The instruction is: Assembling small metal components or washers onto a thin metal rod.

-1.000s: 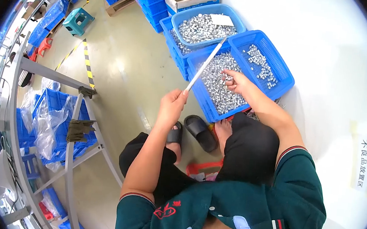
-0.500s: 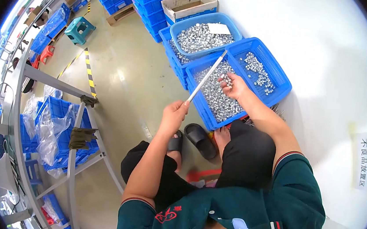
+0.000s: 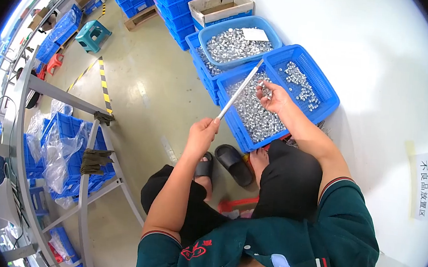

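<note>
My left hand [image 3: 202,135] is closed around the lower end of a thin, straight silver-grey rod [image 3: 239,90], which slants up and away over a blue basket [image 3: 231,124]. Beneath it lies a thick layer of small silver metal parts [image 3: 256,118]. Over the same parts, my right hand [image 3: 276,98] is turned partly palm up, thumb and fingers curled in a pinch with a small metal part at the tips. Its palm is partly hidden. Right of a blue divider, a second blue section [image 3: 326,96] holds a looser scatter of the same parts [image 3: 302,84].
Beyond stand a light-blue tub [image 3: 276,36] of metal parts with a white card, an open carton [image 3: 221,9] and stacked blue crates [image 3: 176,14]. A grey metal frame [image 3: 68,94] rises at left. A white wall [image 3: 382,98] borders the right, and a black sandal [image 3: 234,165] lies near my feet.
My right hand has shifted slightly up and its fingers have drawn closer; fewer metal parts show in it. The left hand and rod have barely moved.
</note>
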A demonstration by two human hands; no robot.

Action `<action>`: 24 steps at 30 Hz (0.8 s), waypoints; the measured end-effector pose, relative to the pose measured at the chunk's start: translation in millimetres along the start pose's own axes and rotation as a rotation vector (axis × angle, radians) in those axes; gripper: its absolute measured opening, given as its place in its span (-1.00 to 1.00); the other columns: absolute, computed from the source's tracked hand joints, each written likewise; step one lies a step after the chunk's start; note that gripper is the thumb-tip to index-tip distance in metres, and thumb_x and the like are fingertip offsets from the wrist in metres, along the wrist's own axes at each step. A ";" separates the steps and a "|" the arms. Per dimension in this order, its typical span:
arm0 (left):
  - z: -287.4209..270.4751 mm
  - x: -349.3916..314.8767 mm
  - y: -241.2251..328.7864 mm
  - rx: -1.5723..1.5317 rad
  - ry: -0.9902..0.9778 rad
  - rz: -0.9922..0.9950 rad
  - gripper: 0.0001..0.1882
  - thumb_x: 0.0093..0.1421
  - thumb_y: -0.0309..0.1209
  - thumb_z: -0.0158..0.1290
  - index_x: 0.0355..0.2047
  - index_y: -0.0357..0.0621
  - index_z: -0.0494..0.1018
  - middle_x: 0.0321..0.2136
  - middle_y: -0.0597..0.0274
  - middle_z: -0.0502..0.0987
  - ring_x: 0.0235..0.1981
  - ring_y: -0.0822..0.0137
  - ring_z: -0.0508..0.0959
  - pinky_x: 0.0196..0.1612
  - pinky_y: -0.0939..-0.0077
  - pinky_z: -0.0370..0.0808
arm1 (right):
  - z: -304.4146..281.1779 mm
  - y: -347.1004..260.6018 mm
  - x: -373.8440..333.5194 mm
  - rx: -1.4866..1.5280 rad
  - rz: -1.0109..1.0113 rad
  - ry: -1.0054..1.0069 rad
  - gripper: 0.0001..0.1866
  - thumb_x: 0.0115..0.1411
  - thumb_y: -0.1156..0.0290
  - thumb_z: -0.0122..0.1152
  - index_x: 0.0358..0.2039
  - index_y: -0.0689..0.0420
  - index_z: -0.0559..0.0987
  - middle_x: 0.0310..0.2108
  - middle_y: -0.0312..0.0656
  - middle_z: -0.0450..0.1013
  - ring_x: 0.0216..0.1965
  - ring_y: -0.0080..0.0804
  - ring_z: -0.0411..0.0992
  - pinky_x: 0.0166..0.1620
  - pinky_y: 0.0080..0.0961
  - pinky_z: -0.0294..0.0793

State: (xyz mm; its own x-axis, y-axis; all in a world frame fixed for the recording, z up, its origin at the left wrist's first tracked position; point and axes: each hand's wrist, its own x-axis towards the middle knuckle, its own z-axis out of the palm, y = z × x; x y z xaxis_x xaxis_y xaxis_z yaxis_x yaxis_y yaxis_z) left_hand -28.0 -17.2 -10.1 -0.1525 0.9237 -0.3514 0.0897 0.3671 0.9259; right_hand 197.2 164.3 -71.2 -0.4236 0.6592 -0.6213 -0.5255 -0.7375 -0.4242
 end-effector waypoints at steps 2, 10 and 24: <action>1.2 1.0 0.5 0.009 0.000 -0.004 -0.62 0.16 -0.19 -0.06 -0.69 -0.18 0.30 -0.80 0.43 0.20 -0.73 0.59 0.16 -0.67 0.62 0.08 | -4.5 -5.5 0.0 0.044 0.025 -0.060 -0.80 0.14 0.32 0.03 -0.28 0.15 0.44 -0.44 -0.21 0.37 -0.54 -0.54 0.33 -0.69 -0.81 0.25; -0.2 0.8 -6.1 0.075 -0.005 0.049 -0.64 0.17 -0.20 -0.07 -0.69 -0.12 0.28 -0.81 0.51 0.15 -0.77 0.64 0.08 -0.71 0.67 0.00 | 4.6 -18.3 -7.6 0.015 -0.058 -0.216 -0.83 0.15 0.37 0.05 -0.33 0.22 0.41 -0.47 -0.25 0.32 -0.59 -0.64 0.24 -0.71 -0.85 0.15; -3.7 2.3 -12.3 0.144 -0.022 0.005 -0.63 0.14 -0.18 -0.05 -0.66 -0.21 0.34 -0.77 0.37 0.27 -0.71 0.54 0.23 -0.65 0.58 0.19 | 32.0 -30.3 -19.6 0.085 -0.100 -0.338 -0.81 0.14 0.31 0.08 -0.35 0.17 0.40 -0.54 -0.31 0.27 -0.62 -0.65 0.19 -0.72 -0.82 0.09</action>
State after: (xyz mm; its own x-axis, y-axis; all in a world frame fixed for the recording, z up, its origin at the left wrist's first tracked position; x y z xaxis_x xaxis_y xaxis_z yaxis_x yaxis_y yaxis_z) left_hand -33.2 -20.0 -21.8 -0.1305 0.9271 -0.3513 0.2308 0.3730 0.8987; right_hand 197.8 178.4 -25.1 -0.5792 0.7495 -0.3205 -0.6305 -0.6611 -0.4068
